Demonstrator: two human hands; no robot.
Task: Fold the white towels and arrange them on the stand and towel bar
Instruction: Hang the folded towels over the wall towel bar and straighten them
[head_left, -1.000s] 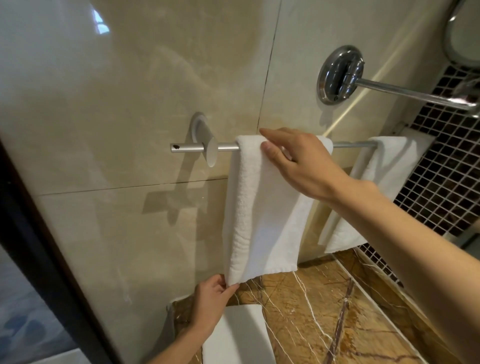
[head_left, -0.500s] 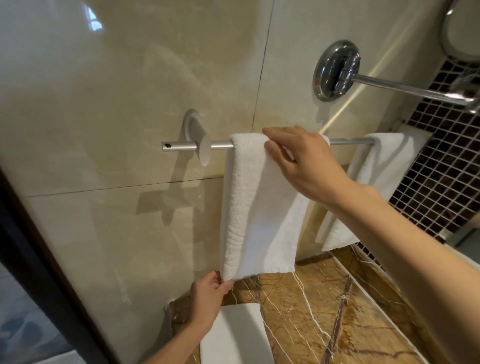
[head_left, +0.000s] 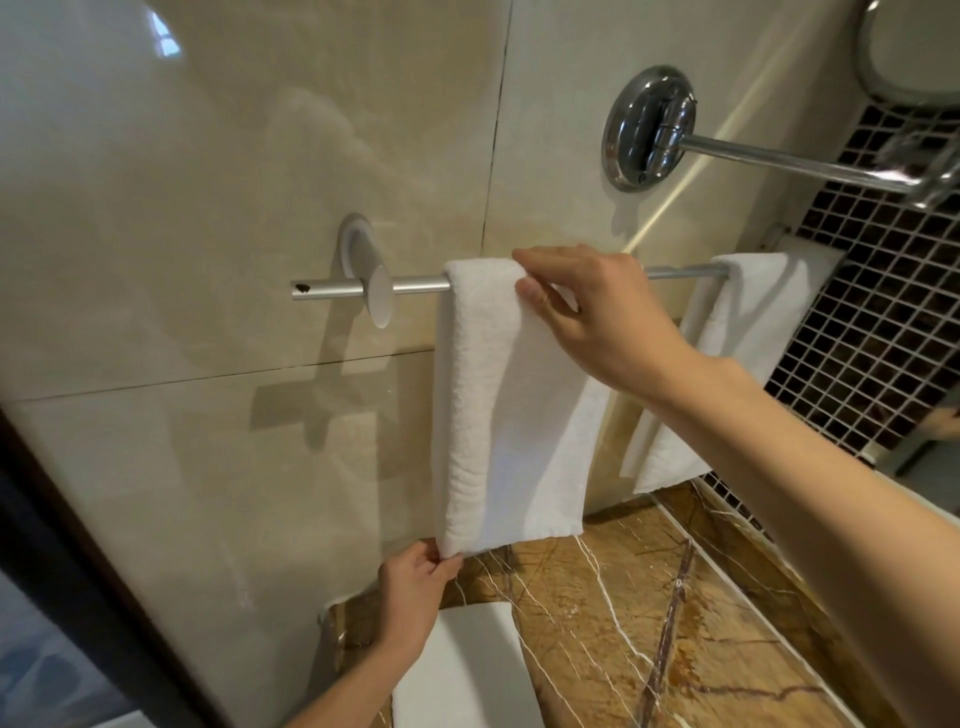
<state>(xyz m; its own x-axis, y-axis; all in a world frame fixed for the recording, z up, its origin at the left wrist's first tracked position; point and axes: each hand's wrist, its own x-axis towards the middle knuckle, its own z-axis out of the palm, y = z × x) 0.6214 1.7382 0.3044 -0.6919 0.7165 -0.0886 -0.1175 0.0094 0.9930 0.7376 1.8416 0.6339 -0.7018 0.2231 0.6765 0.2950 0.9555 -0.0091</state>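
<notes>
Towel (head_left: 498, 415), white and folded lengthwise, is hanging over the towel bar (head_left: 415, 286) between the two hands. The right hand (head_left: 597, 317) is gripping its top fold at the bar, fingers laid over, thumb pressing the front. The left hand (head_left: 413, 592), lower down, is pinching the bottom left corner. A second towel (head_left: 727, 364) is hanging on the same bar beyond the right hand. Under the left hand's wrist a flat white thing (head_left: 457, 670) is lying on the marble table (head_left: 623, 623).

**Towel bar (head_left: 421, 285) carries two**

A folded white towel (head_left: 498, 415) hangs over the metal bar near its left wall mount. A second white towel (head_left: 748, 322) hangs further right, well apart. Below, a brown marble counter (head_left: 649, 597) bears a flat white item (head_left: 467, 675).
</notes>
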